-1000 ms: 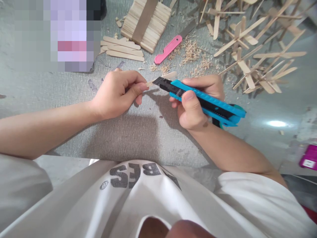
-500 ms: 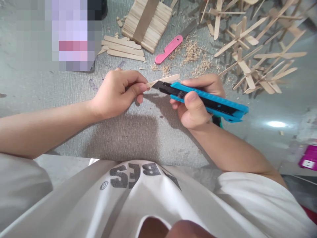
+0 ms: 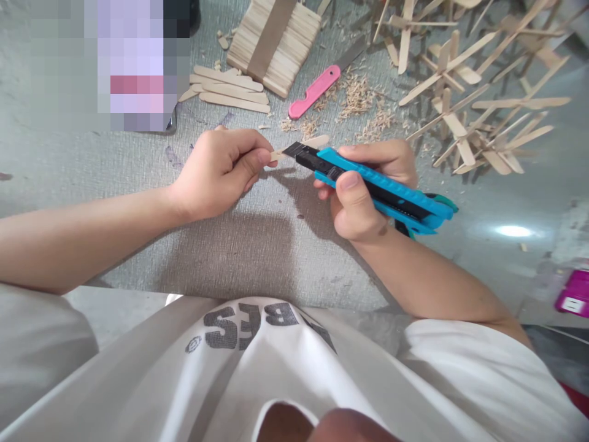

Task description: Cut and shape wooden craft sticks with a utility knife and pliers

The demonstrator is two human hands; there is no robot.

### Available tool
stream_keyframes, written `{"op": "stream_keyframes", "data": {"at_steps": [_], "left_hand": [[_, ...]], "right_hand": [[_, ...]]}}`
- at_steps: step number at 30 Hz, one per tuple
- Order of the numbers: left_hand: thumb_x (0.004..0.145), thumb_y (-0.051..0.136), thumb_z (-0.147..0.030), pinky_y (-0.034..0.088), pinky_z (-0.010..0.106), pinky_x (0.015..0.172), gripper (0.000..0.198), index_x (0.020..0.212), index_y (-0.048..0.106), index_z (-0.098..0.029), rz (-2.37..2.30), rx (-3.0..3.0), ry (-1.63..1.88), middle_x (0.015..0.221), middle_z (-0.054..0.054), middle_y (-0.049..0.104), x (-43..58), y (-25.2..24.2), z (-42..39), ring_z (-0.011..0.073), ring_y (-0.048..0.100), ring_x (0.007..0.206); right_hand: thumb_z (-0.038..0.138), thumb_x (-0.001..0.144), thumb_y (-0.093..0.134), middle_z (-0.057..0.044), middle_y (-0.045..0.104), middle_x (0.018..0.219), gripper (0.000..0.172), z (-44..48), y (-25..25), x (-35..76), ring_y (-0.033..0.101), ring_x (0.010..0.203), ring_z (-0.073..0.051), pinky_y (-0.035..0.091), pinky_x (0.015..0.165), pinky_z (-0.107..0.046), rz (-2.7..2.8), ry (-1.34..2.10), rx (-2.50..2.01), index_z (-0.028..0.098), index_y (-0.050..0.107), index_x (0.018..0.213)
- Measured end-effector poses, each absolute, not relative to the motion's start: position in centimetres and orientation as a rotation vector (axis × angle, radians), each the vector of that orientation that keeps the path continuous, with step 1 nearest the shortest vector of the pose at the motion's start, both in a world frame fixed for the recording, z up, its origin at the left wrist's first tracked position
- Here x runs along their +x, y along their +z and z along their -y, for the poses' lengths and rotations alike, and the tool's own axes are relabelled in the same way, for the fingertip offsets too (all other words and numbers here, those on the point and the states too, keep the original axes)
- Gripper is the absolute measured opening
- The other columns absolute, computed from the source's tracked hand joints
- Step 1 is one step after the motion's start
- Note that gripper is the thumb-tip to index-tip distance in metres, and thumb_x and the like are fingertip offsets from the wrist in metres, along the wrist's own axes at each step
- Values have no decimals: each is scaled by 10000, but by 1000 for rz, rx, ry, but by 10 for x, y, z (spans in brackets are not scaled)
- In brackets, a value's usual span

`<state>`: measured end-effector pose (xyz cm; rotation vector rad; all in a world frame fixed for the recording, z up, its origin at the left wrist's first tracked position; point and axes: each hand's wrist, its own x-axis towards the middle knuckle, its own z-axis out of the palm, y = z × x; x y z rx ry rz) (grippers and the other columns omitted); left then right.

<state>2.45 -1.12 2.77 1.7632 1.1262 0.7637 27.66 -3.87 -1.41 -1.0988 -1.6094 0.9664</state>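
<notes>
Between thumb and fingers, my left hand (image 3: 230, 166) pinches one end of a wooden craft stick (image 3: 317, 141), which points to the right. My right hand (image 3: 368, 190) is wrapped round a blue and black utility knife (image 3: 381, 193). The knife's dark blade (image 3: 291, 149) lies across the stick, close to my left fingertips. Part of the stick is hidden behind the knife. Just beyond my hands, wood shavings (image 3: 356, 98) are scattered on the grey table (image 3: 230, 252).
A pink-handled knife (image 3: 317, 92) lies beyond my hands. Behind are a banded bundle of craft sticks (image 3: 273, 46) and several loose sticks (image 3: 232, 89). Crossed-stick assemblies (image 3: 453, 120) crowd the back right. A magenta object (image 3: 575, 291) sits at the right edge. The upper left is pixelated.
The utility knife has tilted and rolled slightly in my right hand, its rear end now lower and its blade a little higher. My left hand has barely moved and keeps hold of the stick.
</notes>
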Motion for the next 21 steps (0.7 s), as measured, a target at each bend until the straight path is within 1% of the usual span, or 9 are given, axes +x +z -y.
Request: {"op": "stream_keyframes", "data": {"at_steps": [3,6,7,9,12,15,17,19,21], "left_hand": [[1067,544,-334,551,336,720,288,850,700,-224,-1117,1786,767,535,-40,571,24,27,11,145,553,543],[1073,540,-365,527,330,705,319,825,682,-223,-1114,1809,755,532,-34,571,24,26,10,149,574,561],[1076,540,-381,516,328,699,328,821,674,-225,-1112,1811,753,535,-32,573,24,26,10,151,579,570],[1082,535,-405,493,327,685,339,822,663,-230,-1105,1813,750,549,-27,580,23,25,10,153,577,584],[1082,524,-394,476,340,681,330,825,652,-231,-1117,1837,756,603,-14,598,22,22,10,155,537,594],[1076,516,-349,497,373,755,290,852,657,-231,-1164,1913,758,674,-4,624,20,19,9,158,518,617],[1076,500,-320,505,410,848,269,886,669,-235,-1187,1992,703,714,3,652,19,19,8,170,558,661],[1064,495,-304,484,462,933,263,875,663,-233,-1210,2101,593,769,26,684,19,19,7,210,627,778],[1036,511,-302,452,515,983,257,833,651,-228,-1226,2211,475,840,58,703,20,20,7,271,660,933]], "right_hand": [[719,1030,685,31,734,845,413,35,-16,271,690,618,-166,570,511,-318,1533,892,-989,344,640,1195],[624,1036,737,57,703,791,328,34,-16,269,664,569,-139,521,463,-276,1498,930,-900,331,670,1170],[621,1038,736,57,701,791,323,34,-16,269,665,569,-140,520,462,-277,1497,915,-893,334,671,1172],[669,1043,700,40,716,824,358,35,-15,271,678,597,-155,546,485,-303,1535,850,-941,347,658,1194],[744,1041,632,-13,760,903,428,37,-12,272,707,663,-197,596,541,-370,1620,795,-1076,358,640,1226],[710,1052,632,-29,783,946,392,41,-6,273,741,717,-228,635,607,-422,1655,757,-1093,365,645,1239],[631,1051,678,-19,785,915,328,45,-2,273,748,709,-233,642,629,-440,1676,707,-1077,355,675,1229],[554,1036,716,-20,788,883,269,49,2,274,745,686,-236,629,605,-443,1724,646,-1067,332,722,1189],[491,1020,730,-23,794,861,203,51,6,276,734,650,-231,600,548,-426,1792,608,-1018,320,753,1126]]}}
